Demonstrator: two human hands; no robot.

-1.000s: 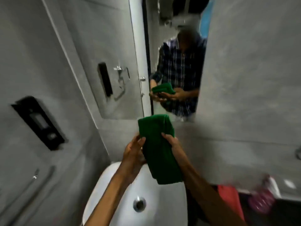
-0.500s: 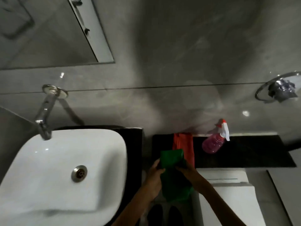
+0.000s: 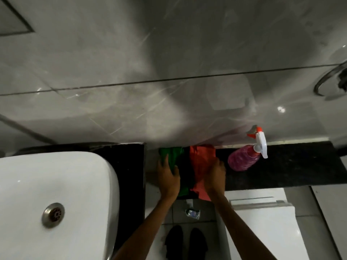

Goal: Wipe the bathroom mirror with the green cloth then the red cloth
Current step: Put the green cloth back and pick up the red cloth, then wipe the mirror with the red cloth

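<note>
The green cloth (image 3: 173, 156) lies on the left end of the black ledge (image 3: 293, 166), against the grey wall. My left hand (image 3: 168, 179) rests on it, fingers curled over its near part. Right beside it lies the red cloth (image 3: 201, 158), hanging a little over the ledge's front edge. My right hand (image 3: 216, 174) is closed on the red cloth's right side. The mirror is out of view, apart from a corner at the top left (image 3: 11, 17).
A pink spray bottle (image 3: 244, 159) with a white and orange trigger lies on the ledge just right of my right hand. The white sink (image 3: 56, 184) fills the lower left. A white toilet tank (image 3: 262, 222) stands below the ledge. A chrome ring (image 3: 330, 81) hangs on the wall, far right.
My view swung from the mirror down to the ledge. The green cloth went from both hands onto the ledge under my left hand, and my right hand moved onto the red cloth.
</note>
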